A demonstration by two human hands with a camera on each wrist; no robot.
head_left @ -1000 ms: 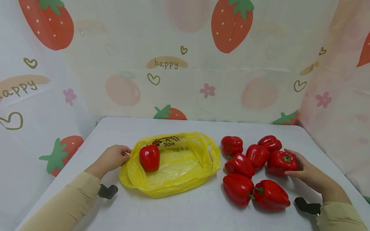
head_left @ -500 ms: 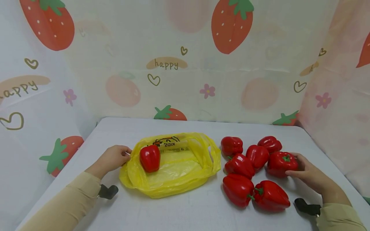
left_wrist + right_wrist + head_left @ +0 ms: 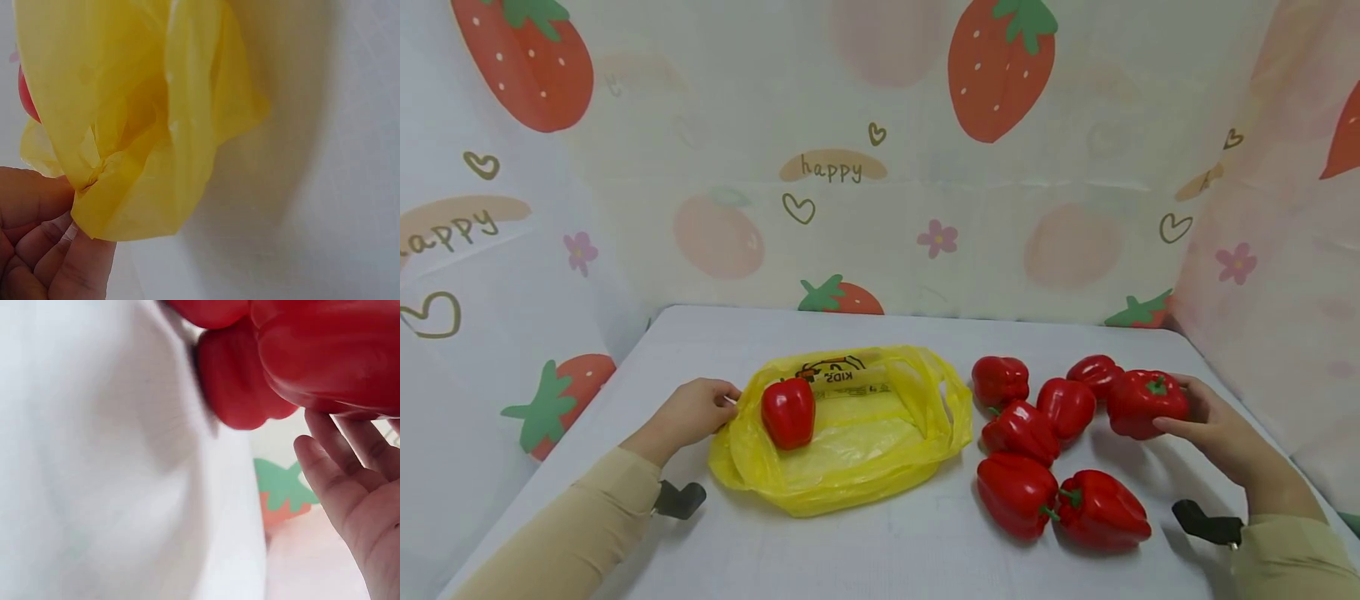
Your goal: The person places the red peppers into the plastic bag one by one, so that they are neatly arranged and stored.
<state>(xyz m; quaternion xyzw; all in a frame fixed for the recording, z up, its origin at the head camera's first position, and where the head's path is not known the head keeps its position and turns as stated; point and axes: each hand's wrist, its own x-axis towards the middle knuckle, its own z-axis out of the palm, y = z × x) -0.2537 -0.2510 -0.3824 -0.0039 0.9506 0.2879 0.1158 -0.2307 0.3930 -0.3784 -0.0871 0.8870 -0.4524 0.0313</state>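
Observation:
My left hand (image 3: 694, 410) pinches the left rim of a crumpled yellow plastic bag (image 3: 748, 462). The left wrist view shows thumb and finger closed on the bunched film of the bag (image 3: 144, 200). One red bell pepper (image 3: 788, 414) lies inside the bag's spread opening. On the right side, my right hand (image 3: 1213, 433) grips another red bell pepper (image 3: 1145, 406), green stem facing up, with a shadow on the table beneath it. From the right wrist camera the fingers (image 3: 322, 465) are under that glossy pepper (image 3: 337, 359); part of it is cut off by the frame.
Several more red bell peppers lie grouped right of the bag, including a front one (image 3: 1103, 510) and a back one (image 3: 1001, 380). A white table (image 3: 865, 554) carries everything. Strawberry-printed cloth (image 3: 865, 242) hangs behind and at both sides. Black wrist mounts (image 3: 680, 498) show below the hands.
The right hand has raised its bell pepper off the table and shifted it slightly back and right. The left hand and the bag stay where they were.

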